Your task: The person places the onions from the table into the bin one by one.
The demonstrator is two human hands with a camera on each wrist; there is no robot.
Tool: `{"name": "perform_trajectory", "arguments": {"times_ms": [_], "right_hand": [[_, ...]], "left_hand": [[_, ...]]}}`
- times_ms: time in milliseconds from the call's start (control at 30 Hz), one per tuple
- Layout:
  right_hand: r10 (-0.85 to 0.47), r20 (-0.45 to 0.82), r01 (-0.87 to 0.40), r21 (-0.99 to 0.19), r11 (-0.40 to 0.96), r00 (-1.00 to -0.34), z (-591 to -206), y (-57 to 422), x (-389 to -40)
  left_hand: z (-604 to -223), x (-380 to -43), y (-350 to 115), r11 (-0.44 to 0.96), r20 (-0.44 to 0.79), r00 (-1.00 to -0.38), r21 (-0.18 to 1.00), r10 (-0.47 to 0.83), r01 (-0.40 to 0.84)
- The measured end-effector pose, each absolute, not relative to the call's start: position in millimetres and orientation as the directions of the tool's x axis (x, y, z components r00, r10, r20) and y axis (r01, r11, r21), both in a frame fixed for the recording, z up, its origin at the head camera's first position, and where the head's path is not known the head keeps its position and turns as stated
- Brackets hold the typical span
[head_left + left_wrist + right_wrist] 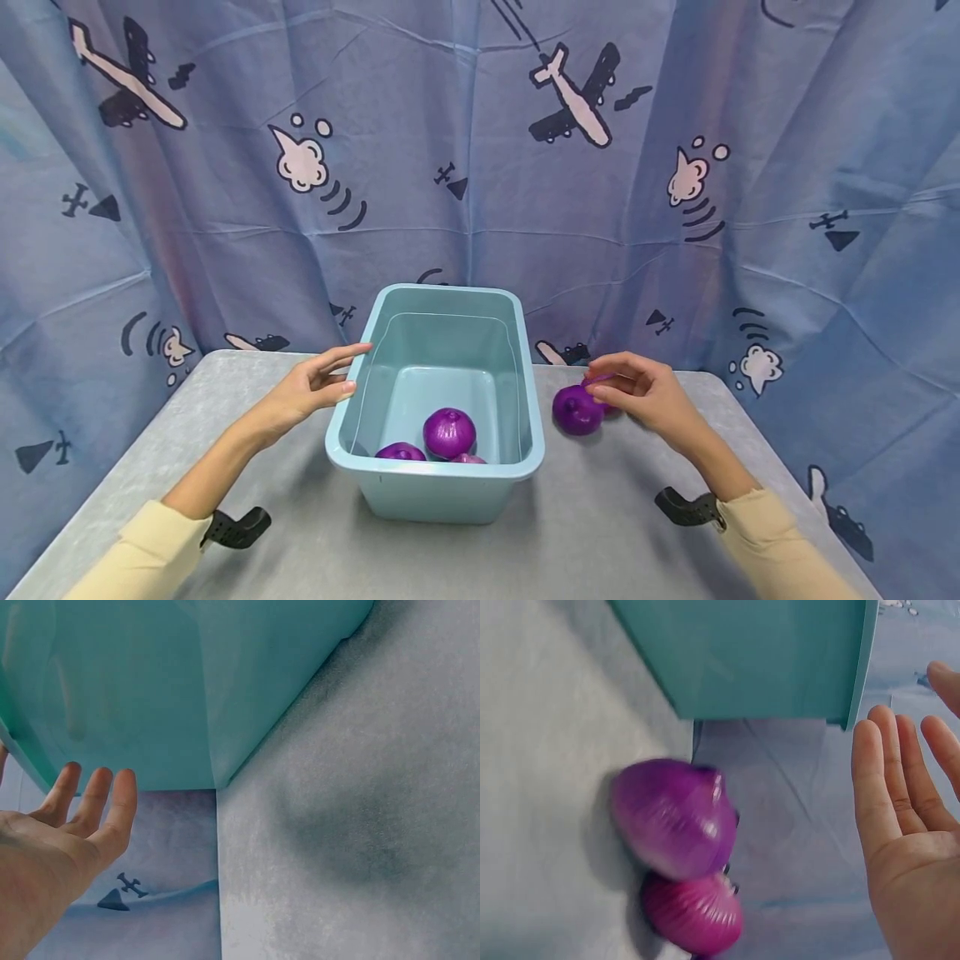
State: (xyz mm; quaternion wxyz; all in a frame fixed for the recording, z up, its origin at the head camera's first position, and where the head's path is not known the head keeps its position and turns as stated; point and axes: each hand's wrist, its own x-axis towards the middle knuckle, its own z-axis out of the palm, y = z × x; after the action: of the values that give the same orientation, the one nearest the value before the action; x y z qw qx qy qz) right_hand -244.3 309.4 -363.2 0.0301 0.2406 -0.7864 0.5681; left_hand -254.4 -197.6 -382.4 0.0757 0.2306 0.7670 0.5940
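A light blue plastic bin [435,492] stands on the table with purple onions [450,433] at its near end, partly hidden by the front wall. My left hand [318,385] is at the bin's left rim, fingers extended and fingertips right at the edge. To the right of the bin, a glossy purple onion [676,817] lies against a pinker onion [694,911]. Over these two hovers my right hand [637,390], its fingers loosely extended and nothing in the palm; in the head view it hides most of the pinker onion.
Grey cloth covers the table [585,517]. Close behind it hangs a blue curtain [480,192] printed with airplanes. Each wrist wears a black band [238,528] below a cream sleeve.
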Motion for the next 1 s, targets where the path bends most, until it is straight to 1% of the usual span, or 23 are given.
{"name": "perform_trajectory", "arguments": {"times_ms": [200, 467, 733, 1000], "right_hand": [[-0.302, 0.305, -0.386, -0.884, 0.263, -0.903, -371, 330, -240], [-0.272, 0.311, -0.377, -0.895, 0.239, -0.911, -381, 357, -237], [-0.212, 0.315, -0.373, -0.858, 0.352, -0.925, -390, 376, -233], [-0.176, 0.296, -0.343, -0.856, 0.386, -0.939, -397, 394, -230]], "left_hand": [[-383, -254, -198, 0.192, 0.163, -0.882, 0.943, 0.443, 0.271], [-383, -254, -198, 0.188, 0.162, -0.883, 0.945, 0.441, 0.267], [-384, -255, -198, 0.189, 0.160, -0.884, 0.946, 0.439, 0.265], [-384, -256, -198, 0.183, 0.165, -0.883, 0.946, 0.439, 0.268]]}}
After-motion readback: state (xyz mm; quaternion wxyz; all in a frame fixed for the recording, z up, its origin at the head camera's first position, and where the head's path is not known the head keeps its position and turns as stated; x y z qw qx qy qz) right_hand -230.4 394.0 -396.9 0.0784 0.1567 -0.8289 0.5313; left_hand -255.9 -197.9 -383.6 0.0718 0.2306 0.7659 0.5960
